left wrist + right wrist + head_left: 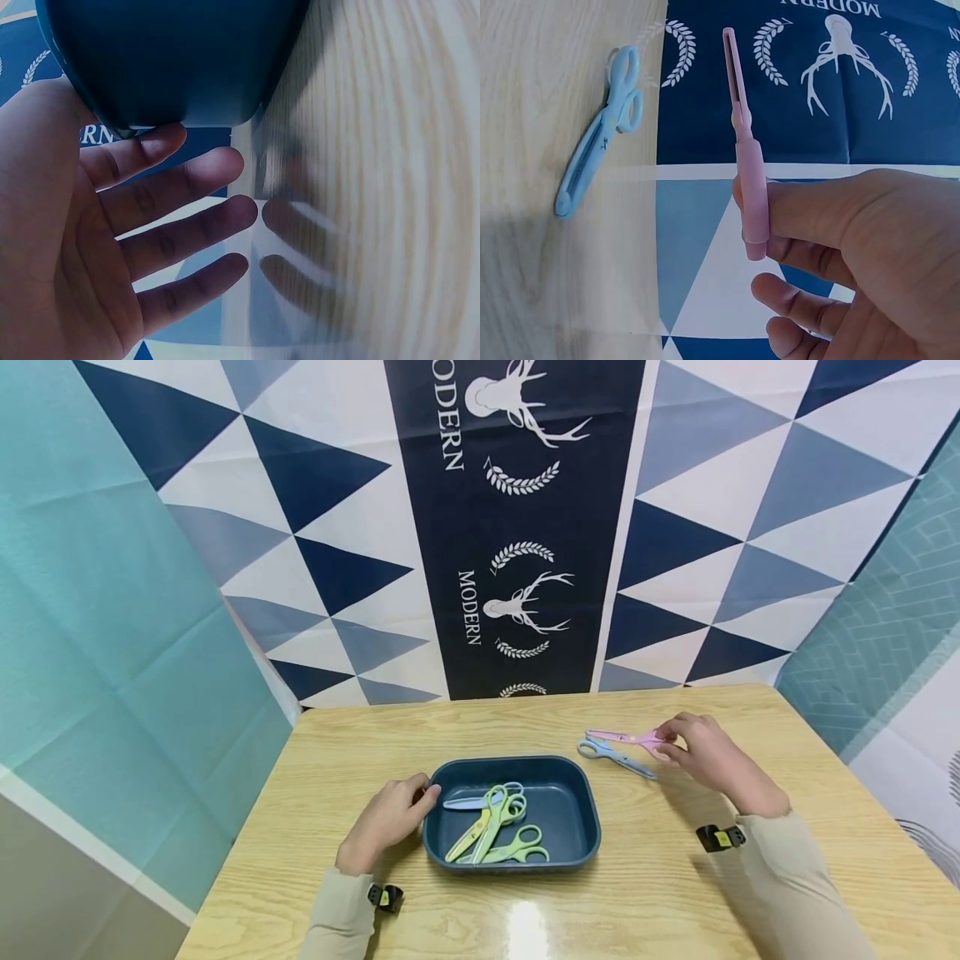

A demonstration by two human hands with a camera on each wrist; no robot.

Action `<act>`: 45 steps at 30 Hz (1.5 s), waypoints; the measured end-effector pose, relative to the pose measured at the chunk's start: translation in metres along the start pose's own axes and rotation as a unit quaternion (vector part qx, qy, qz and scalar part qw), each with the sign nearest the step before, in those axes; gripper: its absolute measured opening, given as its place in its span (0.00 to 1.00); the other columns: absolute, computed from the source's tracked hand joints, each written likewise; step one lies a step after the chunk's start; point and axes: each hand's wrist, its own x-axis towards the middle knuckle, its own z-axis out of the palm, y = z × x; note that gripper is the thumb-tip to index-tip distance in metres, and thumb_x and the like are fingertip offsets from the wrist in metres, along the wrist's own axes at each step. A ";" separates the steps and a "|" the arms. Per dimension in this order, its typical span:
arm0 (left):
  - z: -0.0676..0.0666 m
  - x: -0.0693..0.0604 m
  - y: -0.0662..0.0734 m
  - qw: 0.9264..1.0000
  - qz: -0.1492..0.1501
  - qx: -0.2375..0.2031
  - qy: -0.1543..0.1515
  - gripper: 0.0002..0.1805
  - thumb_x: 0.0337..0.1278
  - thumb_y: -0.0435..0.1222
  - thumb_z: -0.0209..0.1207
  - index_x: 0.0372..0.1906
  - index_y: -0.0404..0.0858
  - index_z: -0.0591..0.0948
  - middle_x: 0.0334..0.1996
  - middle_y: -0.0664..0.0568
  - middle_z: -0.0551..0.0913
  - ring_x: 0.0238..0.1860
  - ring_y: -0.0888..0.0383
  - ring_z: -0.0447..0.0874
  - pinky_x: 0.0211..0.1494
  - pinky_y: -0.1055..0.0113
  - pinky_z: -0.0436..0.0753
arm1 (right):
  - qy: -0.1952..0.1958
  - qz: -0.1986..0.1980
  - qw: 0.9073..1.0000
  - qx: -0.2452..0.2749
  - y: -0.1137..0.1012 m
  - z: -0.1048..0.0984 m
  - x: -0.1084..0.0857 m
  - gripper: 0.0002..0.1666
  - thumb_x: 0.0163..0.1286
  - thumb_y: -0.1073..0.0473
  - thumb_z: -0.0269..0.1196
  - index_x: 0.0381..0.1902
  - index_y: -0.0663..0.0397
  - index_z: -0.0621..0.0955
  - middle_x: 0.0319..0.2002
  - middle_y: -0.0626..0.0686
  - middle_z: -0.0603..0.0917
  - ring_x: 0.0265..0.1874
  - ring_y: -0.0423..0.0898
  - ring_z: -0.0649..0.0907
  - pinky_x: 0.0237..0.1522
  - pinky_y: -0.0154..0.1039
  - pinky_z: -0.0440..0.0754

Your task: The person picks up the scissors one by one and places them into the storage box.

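My left hand [386, 817] holds the left rim of a dark blue plastic box [573, 814], thumb over the edge and index finger against the outer wall; its other fingers spread apart below in the left wrist view. Inside the box lie light green scissors [517, 846], another green pair [491, 827], yellow scissors [468, 837] and light blue scissors [465, 803], partly overlapping. To the right, my right hand [708, 756] pinches pink scissors [751, 184] by the handle, blades closed and pointing away from the hand. Light blue scissors [600, 139] lie on the table beside them.
The wooden table [337, 743] ends at a patterned cloth [525, 527] hanging behind it. A teal sheet [135, 610] hangs on the left, and another covering [885, 627] on the right. Black wrist cameras sit by both sleeves.
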 end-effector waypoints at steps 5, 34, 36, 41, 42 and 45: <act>0.000 0.000 0.000 1.000 0.001 0.001 0.000 0.16 0.79 0.51 0.51 0.31 0.51 0.74 0.18 0.60 0.68 0.18 0.65 0.66 0.25 0.71 0.67 | 0.015 -0.015 1.000 -0.008 -0.003 -0.004 0.003 0.06 0.63 0.68 0.72 0.37 0.66 0.86 0.32 0.57 0.84 0.35 0.58 0.83 0.46 0.62 0.76; 0.000 0.001 -0.002 1.000 -0.005 -0.006 -0.004 0.17 0.79 0.53 0.50 0.32 0.51 0.75 0.18 0.60 0.69 0.18 0.65 0.68 0.25 0.71 0.68 | 0.005 -0.064 0.998 -0.005 -0.027 -0.013 0.027 0.07 0.65 0.66 0.72 0.40 0.61 0.86 0.37 0.56 0.86 0.39 0.56 0.82 0.50 0.59 0.72; 0.000 0.001 -0.001 1.000 -0.006 -0.005 -0.005 0.16 0.79 0.53 0.50 0.32 0.51 0.75 0.18 0.60 0.69 0.18 0.65 0.68 0.25 0.71 0.68 | 0.005 -0.067 0.998 -0.004 -0.028 -0.013 0.028 0.06 0.64 0.66 0.72 0.39 0.61 0.86 0.37 0.56 0.86 0.40 0.57 0.82 0.50 0.59 0.72; 0.000 0.001 -0.001 1.000 -0.006 -0.006 -0.006 0.16 0.79 0.52 0.51 0.32 0.51 0.75 0.18 0.60 0.69 0.18 0.65 0.68 0.25 0.71 0.68 | -0.010 -0.050 0.999 -0.002 -0.032 -0.013 0.031 0.06 0.65 0.66 0.71 0.40 0.61 0.86 0.39 0.57 0.86 0.42 0.59 0.81 0.50 0.59 0.73; 0.000 0.001 -0.001 1.000 -0.006 -0.006 -0.006 0.16 0.79 0.52 0.51 0.32 0.51 0.75 0.18 0.60 0.69 0.18 0.65 0.68 0.25 0.71 0.68 | -0.013 -0.046 0.999 -0.001 -0.033 -0.013 0.032 0.07 0.66 0.65 0.71 0.41 0.61 0.86 0.39 0.57 0.86 0.43 0.59 0.81 0.50 0.59 0.73; 0.000 0.001 -0.001 1.000 -0.005 -0.006 -0.005 0.16 0.79 0.52 0.51 0.31 0.51 0.75 0.17 0.60 0.68 0.18 0.65 0.67 0.25 0.71 0.67 | -0.019 -0.045 0.999 0.001 -0.034 -0.013 0.035 0.07 0.66 0.65 0.70 0.42 0.61 0.86 0.39 0.56 0.86 0.43 0.60 0.81 0.52 0.60 0.72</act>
